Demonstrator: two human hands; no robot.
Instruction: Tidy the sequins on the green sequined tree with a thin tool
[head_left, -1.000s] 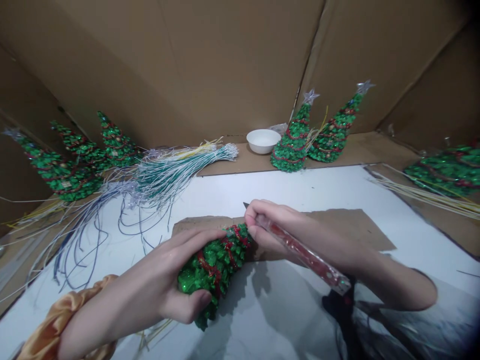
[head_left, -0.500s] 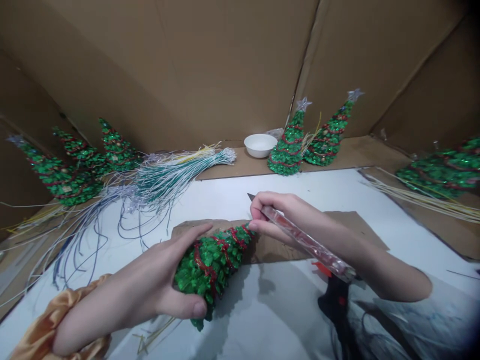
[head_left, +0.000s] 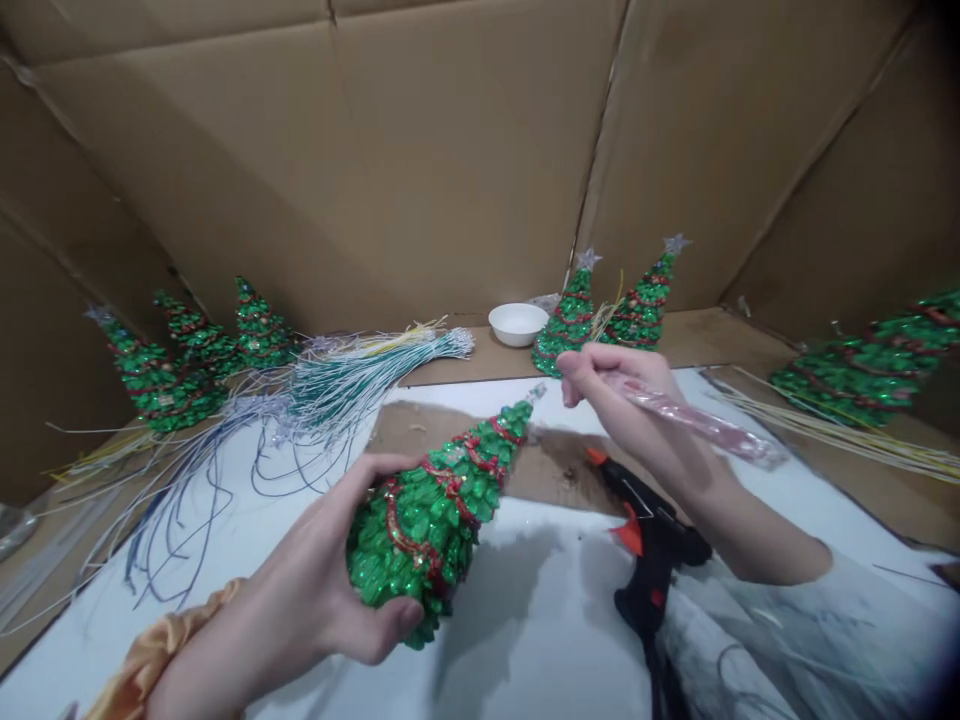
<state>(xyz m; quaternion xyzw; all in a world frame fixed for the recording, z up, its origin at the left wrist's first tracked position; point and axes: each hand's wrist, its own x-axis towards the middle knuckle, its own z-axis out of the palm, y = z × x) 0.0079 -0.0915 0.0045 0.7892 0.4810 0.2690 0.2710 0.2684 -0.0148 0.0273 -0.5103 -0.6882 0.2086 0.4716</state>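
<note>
My left hand (head_left: 322, 590) is closed round the base of a small green glitter Christmas tree (head_left: 435, 510) wound with red trim, held tilted with its tip pointing up and right. A tiny silver piece shows at that tip. My right hand (head_left: 611, 385) is raised just right of the tip, fingers closed on a long clear-wrapped red stick (head_left: 697, 422) that trails off to the right. A black glue gun (head_left: 649, 545) with an orange trigger lies on the white table (head_left: 540, 640) under my right forearm.
A brown cardboard piece (head_left: 555, 465) lies on the table behind the tree. Finished trees stand at the back left (head_left: 187, 355), back centre (head_left: 600, 305) and far right (head_left: 862, 365). A white bowl (head_left: 517, 323) and a bundle of wires (head_left: 352, 375) sit nearby. Cardboard walls enclose the space.
My right hand has lifted away from the tree tip, up and to the right, with the stick. The left hand tilted the tree's tip upward. The glue gun now shows.
</note>
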